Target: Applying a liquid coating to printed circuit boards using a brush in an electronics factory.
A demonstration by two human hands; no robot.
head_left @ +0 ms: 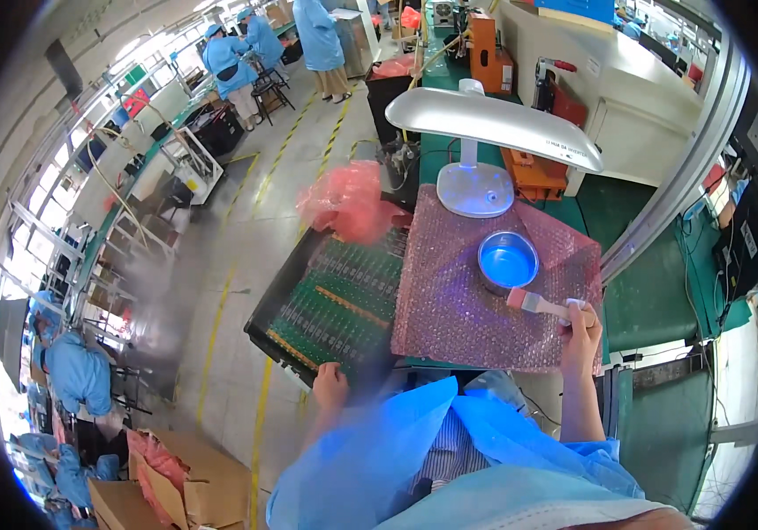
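My right hand (580,329) is closed round the pale handle of a flat brush (534,302), whose pinkish bristle end points left beside a round metal bowl (508,262). Inside the bowl, liquid glows blue under the lamp. Its base rests on a sheet of pink bubble wrap (450,309). My left hand (330,386) is curled at the near edge of a green circuit board panel (335,318), which lies in a black bin (260,322). The fingertips there are partly hidden. Rows of small components and orange strips run across the panel.
A silver desk lamp (494,119) arches over the bowl. Crumpled pink plastic (352,199) lies at the bin's far end. A metal frame post (688,185) rises at the right. An opened cardboard box (216,481) stands lower left; several people in blue work farther off.
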